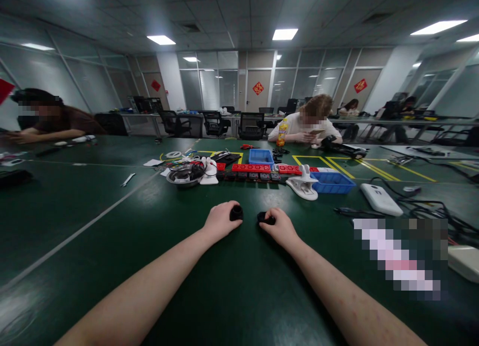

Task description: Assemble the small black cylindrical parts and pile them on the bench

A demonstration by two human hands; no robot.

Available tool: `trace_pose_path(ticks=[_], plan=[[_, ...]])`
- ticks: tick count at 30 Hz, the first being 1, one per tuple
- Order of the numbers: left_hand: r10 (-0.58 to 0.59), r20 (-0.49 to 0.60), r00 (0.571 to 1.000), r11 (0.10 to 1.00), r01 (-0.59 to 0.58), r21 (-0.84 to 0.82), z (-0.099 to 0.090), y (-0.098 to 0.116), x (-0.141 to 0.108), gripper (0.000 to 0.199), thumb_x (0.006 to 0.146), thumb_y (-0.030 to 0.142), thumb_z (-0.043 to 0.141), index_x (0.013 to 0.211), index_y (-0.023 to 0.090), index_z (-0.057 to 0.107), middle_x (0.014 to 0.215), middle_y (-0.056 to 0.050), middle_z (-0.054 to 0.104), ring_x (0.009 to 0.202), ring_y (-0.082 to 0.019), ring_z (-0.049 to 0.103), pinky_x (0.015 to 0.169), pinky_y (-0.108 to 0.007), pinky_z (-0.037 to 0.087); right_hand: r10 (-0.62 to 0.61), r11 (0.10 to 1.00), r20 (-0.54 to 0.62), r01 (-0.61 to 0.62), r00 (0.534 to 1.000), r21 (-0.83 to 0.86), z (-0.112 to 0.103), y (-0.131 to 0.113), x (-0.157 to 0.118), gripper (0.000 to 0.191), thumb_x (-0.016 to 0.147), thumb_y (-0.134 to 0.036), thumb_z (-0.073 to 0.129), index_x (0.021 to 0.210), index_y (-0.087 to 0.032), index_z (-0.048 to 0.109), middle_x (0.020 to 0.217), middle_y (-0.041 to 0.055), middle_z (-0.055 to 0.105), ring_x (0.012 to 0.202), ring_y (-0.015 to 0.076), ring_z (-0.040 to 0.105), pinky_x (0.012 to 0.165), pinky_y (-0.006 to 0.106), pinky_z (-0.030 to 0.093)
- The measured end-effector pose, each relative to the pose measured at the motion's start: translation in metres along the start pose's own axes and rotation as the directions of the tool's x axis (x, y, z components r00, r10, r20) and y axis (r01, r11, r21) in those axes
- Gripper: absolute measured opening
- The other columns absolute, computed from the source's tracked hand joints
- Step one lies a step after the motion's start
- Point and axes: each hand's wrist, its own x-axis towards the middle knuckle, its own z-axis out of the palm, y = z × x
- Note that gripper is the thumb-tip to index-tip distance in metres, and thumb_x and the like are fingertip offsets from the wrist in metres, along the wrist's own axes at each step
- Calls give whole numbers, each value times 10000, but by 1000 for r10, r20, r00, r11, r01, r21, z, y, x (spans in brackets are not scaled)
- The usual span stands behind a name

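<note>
Bare forearms (164,281) reach forward, each hand (220,219) curled around a black piece (236,212).

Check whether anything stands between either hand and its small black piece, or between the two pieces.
Nothing visible does. The left hand holds the left black piece, the right hand holds the right black piece, and only green tabletop shows between them. The white stands sit farther back.

Bare left forearm (149,281) and right forearm (348,291) reach forward over counter (239,286), angled inward. Left grip (220,220) and right grip (280,226) low over counter, apart, both closed, fingers (232,204) curled, thumbs (236,223) on inner sides.
</note>
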Motion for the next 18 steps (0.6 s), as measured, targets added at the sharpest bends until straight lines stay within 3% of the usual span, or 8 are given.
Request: trace_pose_path(ticks=[6,13,18], plan=[[-292,-38,956,928,293,230,-23,-40,9,410,727,392,610,1106,258,528,996,-76,628,952,-282,578,813,-391,425,-24,999,102,27,995,-27,2,-2,-4,170,599,-136,675,625,-183,514,817,4,542,788,166,524,716,266,398],[-583,-86,808,745,574,339,-72,-111,-7,456,760,417,568,1164,217,505,1096,-126,598,1003,-336,556,776,-416,438,-30,996,121,40,992,-82,0,-4,-5,156,627,-143,676,647,-181,527,800,10,541,790,170,516,714,267,394],[-711,-58,700,642,681,353,-119,-166,-41,402,815,406,543,1127,154,522,1067,-101,583,968,-273,561,772,-428,460,-30,993,131,44,991,-109,-2,-7,-6,151,633,-147,679,648,-181,532,809,14,542,796,170,513,716,266,389]])
